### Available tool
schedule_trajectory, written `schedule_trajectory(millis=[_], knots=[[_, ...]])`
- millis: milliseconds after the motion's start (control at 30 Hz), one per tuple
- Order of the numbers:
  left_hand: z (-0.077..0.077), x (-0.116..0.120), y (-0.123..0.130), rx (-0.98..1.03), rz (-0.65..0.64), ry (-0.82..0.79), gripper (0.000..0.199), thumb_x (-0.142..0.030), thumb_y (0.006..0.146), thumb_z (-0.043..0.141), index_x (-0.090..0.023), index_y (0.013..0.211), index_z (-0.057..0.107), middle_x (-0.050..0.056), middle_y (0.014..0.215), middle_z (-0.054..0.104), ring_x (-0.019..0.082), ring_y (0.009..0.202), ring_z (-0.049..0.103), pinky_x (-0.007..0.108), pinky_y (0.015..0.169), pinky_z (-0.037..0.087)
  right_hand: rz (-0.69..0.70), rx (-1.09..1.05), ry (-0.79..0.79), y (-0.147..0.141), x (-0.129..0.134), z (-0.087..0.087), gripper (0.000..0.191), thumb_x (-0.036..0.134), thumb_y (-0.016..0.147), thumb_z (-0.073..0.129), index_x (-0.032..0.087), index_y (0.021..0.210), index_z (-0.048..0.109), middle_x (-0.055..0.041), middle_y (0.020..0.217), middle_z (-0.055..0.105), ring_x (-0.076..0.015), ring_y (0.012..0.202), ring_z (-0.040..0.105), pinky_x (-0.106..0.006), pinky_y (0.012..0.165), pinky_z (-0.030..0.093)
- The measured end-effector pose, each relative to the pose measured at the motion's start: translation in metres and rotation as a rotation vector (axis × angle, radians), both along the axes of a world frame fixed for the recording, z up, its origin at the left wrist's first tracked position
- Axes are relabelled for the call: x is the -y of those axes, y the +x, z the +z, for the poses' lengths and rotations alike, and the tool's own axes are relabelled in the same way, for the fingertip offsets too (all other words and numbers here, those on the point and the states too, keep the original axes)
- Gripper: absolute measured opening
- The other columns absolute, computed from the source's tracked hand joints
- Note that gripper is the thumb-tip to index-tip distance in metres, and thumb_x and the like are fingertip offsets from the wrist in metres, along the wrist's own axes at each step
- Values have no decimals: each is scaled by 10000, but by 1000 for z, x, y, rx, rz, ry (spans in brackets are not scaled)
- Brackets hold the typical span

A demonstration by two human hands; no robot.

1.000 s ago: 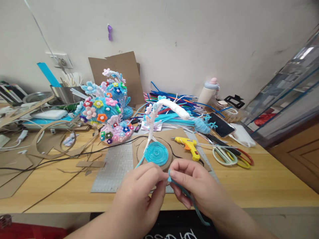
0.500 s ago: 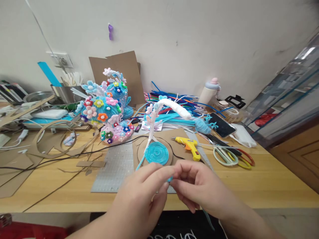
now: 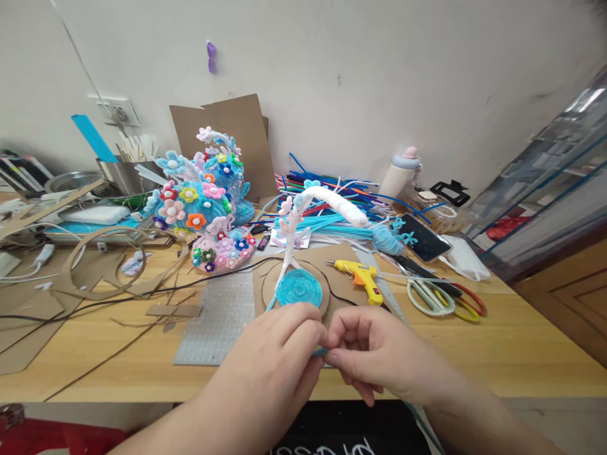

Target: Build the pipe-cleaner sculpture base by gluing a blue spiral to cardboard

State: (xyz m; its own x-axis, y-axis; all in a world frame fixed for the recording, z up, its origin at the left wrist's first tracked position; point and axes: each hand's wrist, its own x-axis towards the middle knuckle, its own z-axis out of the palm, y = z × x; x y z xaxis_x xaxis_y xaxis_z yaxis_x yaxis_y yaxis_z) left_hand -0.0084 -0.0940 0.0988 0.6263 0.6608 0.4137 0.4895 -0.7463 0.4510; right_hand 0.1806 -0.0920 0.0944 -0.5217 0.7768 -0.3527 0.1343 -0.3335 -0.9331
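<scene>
A blue pipe cleaner (image 3: 320, 351) is pinched between my two hands, just above the table's front edge. My left hand (image 3: 279, 354) is curled around its left part, and my right hand (image 3: 374, 351) grips it with thumb and forefinger. Most of the strip is hidden by my fingers. Right behind them, a blue coiled disc (image 3: 298, 289) lies on round cardboard. From there rises a white wrapped stem (image 3: 290, 237), which arches to the right and carries small flowers. The yellow glue gun (image 3: 363, 279) lies to the right of the disc.
Flower-covered blue and pink ornaments (image 3: 202, 205) stand at the left back. Pipe cleaners (image 3: 327, 221) are heaped by the wall. Scissors (image 3: 429, 296), a phone (image 3: 422, 237) and a bottle (image 3: 398, 177) are on the right. Cardboard rings (image 3: 78, 281) and cables lie left.
My left fingers have curled in more and turned, and a small gap now shows between the hands with the blue strip across it. The view has shifted slightly.
</scene>
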Motion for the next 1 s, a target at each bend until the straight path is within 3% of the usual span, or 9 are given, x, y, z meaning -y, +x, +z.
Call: schedule_trajectory(millis=[167, 367, 567, 700, 1000], knots=[[-5, 2, -1, 92, -32, -128, 243, -21, 842, 524, -201, 1006, 523, 19, 931, 617, 184, 844, 591, 326, 722, 528, 22, 128, 193, 1, 1, 5, 163, 295, 823, 619, 170, 735, 563, 69, 580, 439, -41, 471, 362, -160, 412, 292], [-10, 3, -2, 77, 3, 46, 136, -83, 908, 502, -176, 976, 573, 31, 829, 622, 189, 714, 578, 316, 598, 499, 46, 294, 386, 3, 0, 6, 210, 330, 878, 572, 173, 766, 657, 29, 653, 529, -82, 594, 428, -204, 522, 322], [-12, 1, 0, 51, 36, -35, 112, -117, 910, 515, -176, 978, 582, 48, 890, 634, 208, 780, 595, 348, 655, 523, 87, 360, 505, 2, 2, 7, 210, 282, 893, 553, 181, 729, 638, 33, 667, 564, -95, 642, 490, -215, 572, 350], [-14, 0, -1, 0, 43, 87, 116, -127, 921, 490, -154, 900, 601, 53, 824, 627, 212, 725, 578, 341, 599, 495, 101, 432, 613, -1, 8, 9, 212, 244, 920, 502, 192, 759, 629, 24, 724, 625, -105, 672, 539, -228, 592, 366], [-12, 0, -1, -85, 62, 278, 311, -184, 966, 436, -170, 664, 510, 5, 665, 521, 159, 594, 441, 292, 526, 348, 56, 500, 577, 0, 9, 9, 202, 298, 910, 522, 200, 753, 601, 26, 701, 615, -106, 645, 510, -232, 568, 355]])
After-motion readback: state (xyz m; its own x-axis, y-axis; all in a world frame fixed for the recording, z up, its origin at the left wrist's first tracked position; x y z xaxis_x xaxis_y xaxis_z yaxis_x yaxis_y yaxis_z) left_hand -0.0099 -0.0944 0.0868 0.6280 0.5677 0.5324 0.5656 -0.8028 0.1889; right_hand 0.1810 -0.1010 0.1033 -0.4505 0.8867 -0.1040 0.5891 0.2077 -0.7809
